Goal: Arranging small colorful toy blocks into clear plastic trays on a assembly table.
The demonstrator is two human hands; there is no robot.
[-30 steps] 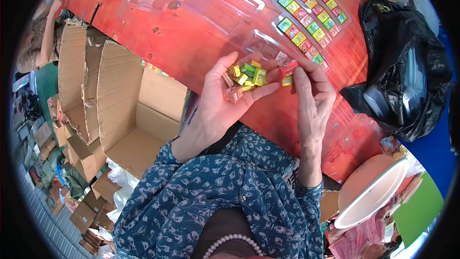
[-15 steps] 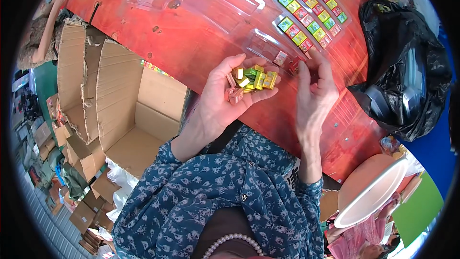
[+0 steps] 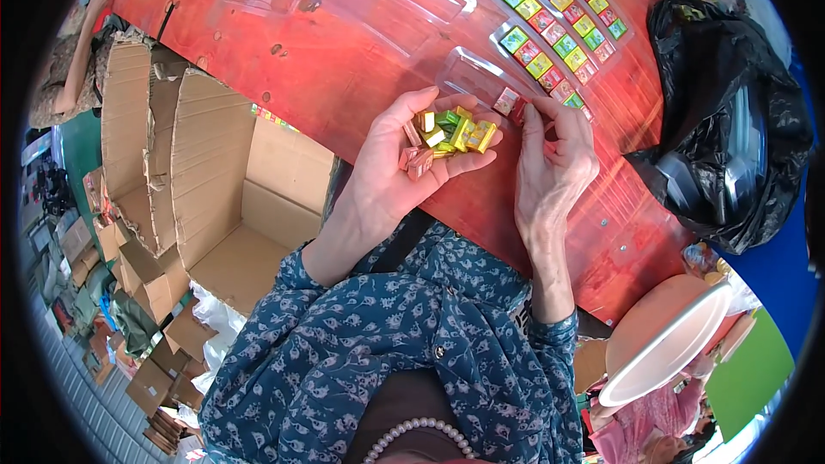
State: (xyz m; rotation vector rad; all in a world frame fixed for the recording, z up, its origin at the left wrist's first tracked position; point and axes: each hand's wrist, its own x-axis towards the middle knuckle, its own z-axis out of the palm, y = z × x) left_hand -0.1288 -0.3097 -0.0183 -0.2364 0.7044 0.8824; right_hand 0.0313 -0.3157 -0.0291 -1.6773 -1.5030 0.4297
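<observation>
My left hand (image 3: 382,180) is palm up and cupped round a heap of small coloured boxes (image 3: 460,133), mostly yellow, with some green and red. With thumb and fingertips pressed together, my right hand (image 3: 557,163) pinches a small red box (image 3: 519,112), partly hidden by the fingers. That box is beside a pale red one (image 3: 504,100) at the near end of a clear plastic tray (image 3: 464,77). Beyond my right hand, another clear tray (image 3: 501,40) carries rows of the same small boxes in red, yellow and green.
More clear trays (image 3: 387,0) lie across the red table (image 3: 232,43). A black plastic bag (image 3: 713,112) with clear plastic inside stands at the right. Below it is a white basin (image 3: 670,344). An open cardboard box (image 3: 215,137) is at the left, with a person's arm (image 3: 76,69) beyond.
My right hand has moved a little left with the red box, up to the pale red box in the tray. My left hand stays nearly in place with its heap.
</observation>
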